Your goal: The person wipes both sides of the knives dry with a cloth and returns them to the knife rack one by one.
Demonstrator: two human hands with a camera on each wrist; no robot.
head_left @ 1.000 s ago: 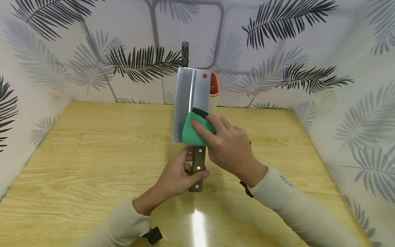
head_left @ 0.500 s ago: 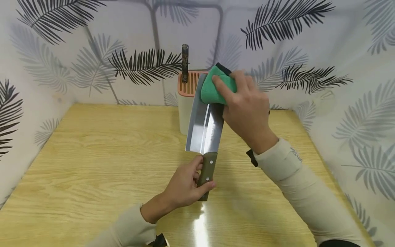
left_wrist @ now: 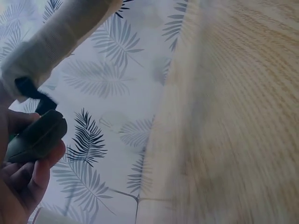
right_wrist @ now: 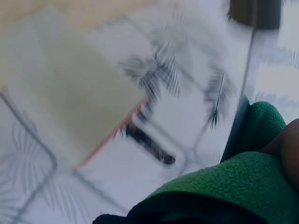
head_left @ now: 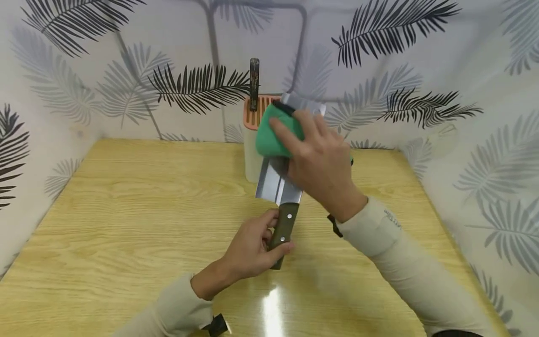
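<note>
A cleaver (head_left: 283,187) with a broad steel blade and a riveted olive-green handle is held up over the table, its tip tilted to the right. My left hand (head_left: 250,245) grips the handle, thumb across its lower part; the handle's butt end (left_wrist: 44,135) shows in the left wrist view. My right hand (head_left: 322,164) holds a green cloth (head_left: 273,133) with a dark edge against the blade, covering its middle. In the right wrist view the fuzzy cloth (right_wrist: 233,184) lies folded on both sides of the blade.
Behind the cleaver stands a pale knife block (head_left: 251,154) with an orange slotted top. A dark patterned knife handle (head_left: 254,84) sticks up from it. The wooden table (head_left: 147,196) reaches back to a leaf-print curtain (head_left: 177,47).
The cloth has gone from low on the blade to near its tip, then back down and left. The cleaver has tilted rightward, bringing the knife block's top into view.
</note>
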